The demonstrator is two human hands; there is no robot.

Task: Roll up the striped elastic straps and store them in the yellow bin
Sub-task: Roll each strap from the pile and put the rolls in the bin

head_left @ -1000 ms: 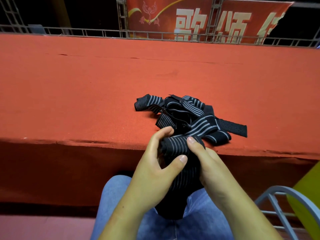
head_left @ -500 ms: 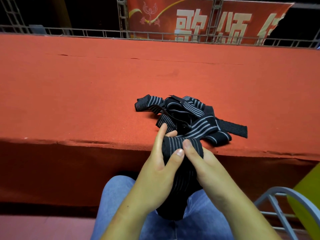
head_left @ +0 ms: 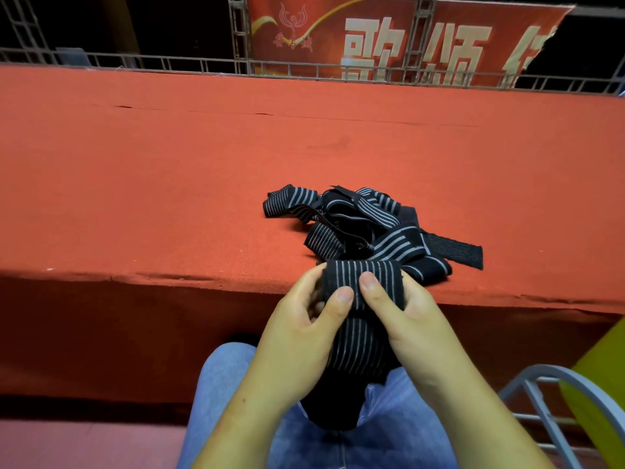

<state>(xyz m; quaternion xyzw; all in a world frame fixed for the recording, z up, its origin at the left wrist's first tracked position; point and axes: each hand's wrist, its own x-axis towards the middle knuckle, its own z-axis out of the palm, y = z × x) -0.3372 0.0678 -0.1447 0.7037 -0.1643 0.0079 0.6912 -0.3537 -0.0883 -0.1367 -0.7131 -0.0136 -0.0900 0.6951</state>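
I hold a black strap with thin white stripes in front of the table edge, its top wound into a short roll and its loose end hanging down to my lap. My left hand grips the roll from the left with the thumb on its front. My right hand grips it from the right, its thumb pressing beside the left one. A tangled heap of more striped straps lies on the red table just behind my hands. The yellow bin shows only as a slice at the lower right edge.
The red cloth-covered table stretches wide, with its front edge right at my hands. A grey metal chair frame stands at the lower right beside the bin. A metal railing and a red banner run along the back.
Both thumbs have shifted up and together on the roll's front as the strap was wound further. The roll sits a little higher, nearer the table edge. The heap has not moved.
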